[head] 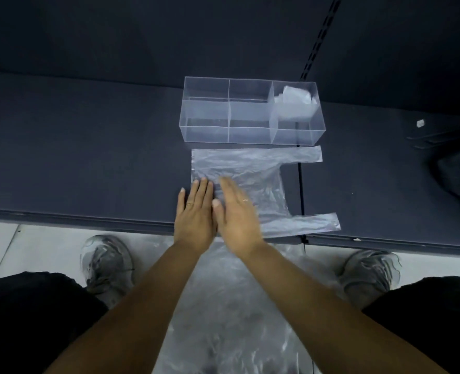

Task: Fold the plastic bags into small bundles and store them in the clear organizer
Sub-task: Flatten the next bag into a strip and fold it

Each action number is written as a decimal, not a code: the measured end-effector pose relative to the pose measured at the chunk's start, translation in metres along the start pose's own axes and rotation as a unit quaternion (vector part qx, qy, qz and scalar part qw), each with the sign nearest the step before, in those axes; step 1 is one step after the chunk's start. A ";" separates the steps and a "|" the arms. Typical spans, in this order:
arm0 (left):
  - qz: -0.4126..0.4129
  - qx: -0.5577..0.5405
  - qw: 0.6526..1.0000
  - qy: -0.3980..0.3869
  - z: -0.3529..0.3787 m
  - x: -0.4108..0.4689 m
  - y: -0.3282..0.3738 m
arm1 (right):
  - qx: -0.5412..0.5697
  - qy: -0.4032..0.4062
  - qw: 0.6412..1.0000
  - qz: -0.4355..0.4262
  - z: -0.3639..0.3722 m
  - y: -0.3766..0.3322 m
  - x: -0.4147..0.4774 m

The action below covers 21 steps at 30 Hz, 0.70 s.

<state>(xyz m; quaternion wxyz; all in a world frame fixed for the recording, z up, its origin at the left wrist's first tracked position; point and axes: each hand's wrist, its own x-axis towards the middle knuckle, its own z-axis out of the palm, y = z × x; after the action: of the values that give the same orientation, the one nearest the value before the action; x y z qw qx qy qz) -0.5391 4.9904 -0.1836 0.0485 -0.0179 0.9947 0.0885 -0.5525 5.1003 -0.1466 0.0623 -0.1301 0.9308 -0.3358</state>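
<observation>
A clear plastic bag [250, 168] lies flat on the dark shelf, its two handles pointing right. My left hand [195, 214] presses flat on the bag's left edge with straight fingers. My right hand [235, 214] lies flat on the bag just beside it, fingers straight and slightly blurred. Behind the bag stands the clear organizer [204, 130] with several compartments. A folded bag bundle [295, 102] sits in its right compartment.
More clear plastic bags [231, 319] lie on the floor between my shoes. The dark shelf [75, 157] runs left and right. A black item [458, 174] rests at the far right edge, with a small pale scrap [420, 123] behind it.
</observation>
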 end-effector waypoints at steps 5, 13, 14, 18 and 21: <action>0.025 0.019 0.999 -0.011 0.010 0.001 -0.009 | -0.234 -0.064 0.970 0.036 0.012 0.050 -0.006; 0.000 0.004 1.000 0.017 0.002 0.012 -0.006 | -0.279 0.064 0.929 0.237 -0.054 0.111 -0.008; 0.001 -0.002 0.999 0.034 -0.001 0.020 -0.004 | -0.264 0.078 0.937 0.215 -0.055 0.103 0.001; 0.029 -0.026 0.998 0.040 -0.012 0.063 0.004 | -0.177 0.015 0.984 0.024 -0.027 0.048 0.051; 0.017 -0.003 1.000 -0.002 -0.005 0.081 -0.004 | -0.195 -0.070 0.978 -0.024 -0.005 0.032 0.077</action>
<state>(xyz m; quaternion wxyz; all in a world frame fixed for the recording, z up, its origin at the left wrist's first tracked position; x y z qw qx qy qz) -0.6200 4.9828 -0.1873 0.0487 -0.0013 0.9945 0.0927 -0.6332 5.1049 -0.1655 0.0928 -0.1858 0.9683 -0.1391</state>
